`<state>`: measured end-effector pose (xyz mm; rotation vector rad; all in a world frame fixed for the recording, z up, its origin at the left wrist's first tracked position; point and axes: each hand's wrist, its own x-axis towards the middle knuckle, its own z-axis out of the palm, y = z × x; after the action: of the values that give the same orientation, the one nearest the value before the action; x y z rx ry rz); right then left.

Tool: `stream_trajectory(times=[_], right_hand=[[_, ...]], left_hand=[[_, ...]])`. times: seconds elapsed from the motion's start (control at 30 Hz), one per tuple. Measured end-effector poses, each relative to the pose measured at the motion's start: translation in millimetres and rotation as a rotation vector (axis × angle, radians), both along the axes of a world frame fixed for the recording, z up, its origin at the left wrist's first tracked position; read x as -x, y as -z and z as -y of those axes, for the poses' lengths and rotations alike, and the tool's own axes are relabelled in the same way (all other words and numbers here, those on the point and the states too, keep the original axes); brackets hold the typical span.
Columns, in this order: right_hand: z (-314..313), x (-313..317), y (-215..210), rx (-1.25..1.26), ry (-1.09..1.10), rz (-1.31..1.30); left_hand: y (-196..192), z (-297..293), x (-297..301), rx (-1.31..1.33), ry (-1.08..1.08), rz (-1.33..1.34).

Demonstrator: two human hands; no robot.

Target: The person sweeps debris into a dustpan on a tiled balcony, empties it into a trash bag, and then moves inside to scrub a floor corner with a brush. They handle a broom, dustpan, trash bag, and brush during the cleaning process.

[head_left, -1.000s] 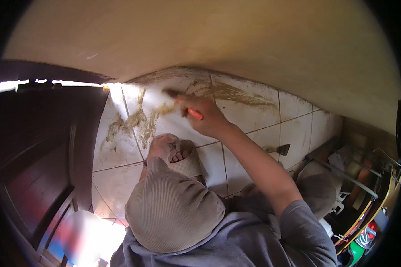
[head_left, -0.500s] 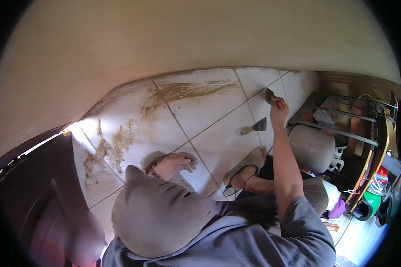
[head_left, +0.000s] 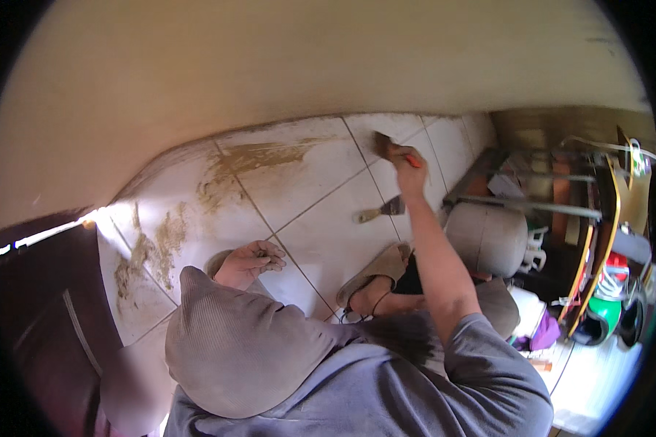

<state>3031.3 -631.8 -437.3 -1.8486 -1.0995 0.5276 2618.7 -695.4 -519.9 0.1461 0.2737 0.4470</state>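
Observation:
My right hand point(head_left: 408, 164) is closed around the orange-red handle of a small flat tool point(head_left: 382, 144). Its broad dark brown head is just above or on the white tiles near the wall; I cannot tell whether it is a brush or a scraper. A putty knife point(head_left: 380, 210) with a light wooden handle lies on the floor below that hand. Beside my left knee, my left hand point(head_left: 249, 262) hangs palm up, its soiled fingers loosely curled and somewhat apart, nothing visible in them. Brown mud-like smears point(head_left: 262, 155) mark the tiles ahead and to the left.
A beige wall point(head_left: 306, 58) curves across the far side. On the right stand a metal rack point(head_left: 525, 206), a grey gas cylinder point(head_left: 486, 237) and a green helmet-like object point(head_left: 603, 315). At the left is a dark door point(head_left: 44, 298). My sandalled foot point(head_left: 375, 284) rests below the putty knife.
My right hand has moved left along the wall side with the red-handled tool. The whole view has shifted, so the floor items sit further left. My left hand has turned palm up more.

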Motion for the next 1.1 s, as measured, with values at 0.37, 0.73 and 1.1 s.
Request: stream_trajectory(times=[0.37, 0.73, 1.1], right_hand=[[-5.5, 171.4, -6.3, 0.0, -0.373, -0.029], [-31.7, 248.3, -2.1, -0.128, -0.779, 0.027], [-81.6, 325.4, 11.5, -0.159, -0.853, 0.054]], left_hand=[[-22.1, 5.9, 27.8, -0.008, 0.097, -0.428], [-10.5, 36.9, 15.2, -0.007, -0.233, -0.337], [-18.5, 34.9, 32.1, 0.102, -0.335, -0.553]])
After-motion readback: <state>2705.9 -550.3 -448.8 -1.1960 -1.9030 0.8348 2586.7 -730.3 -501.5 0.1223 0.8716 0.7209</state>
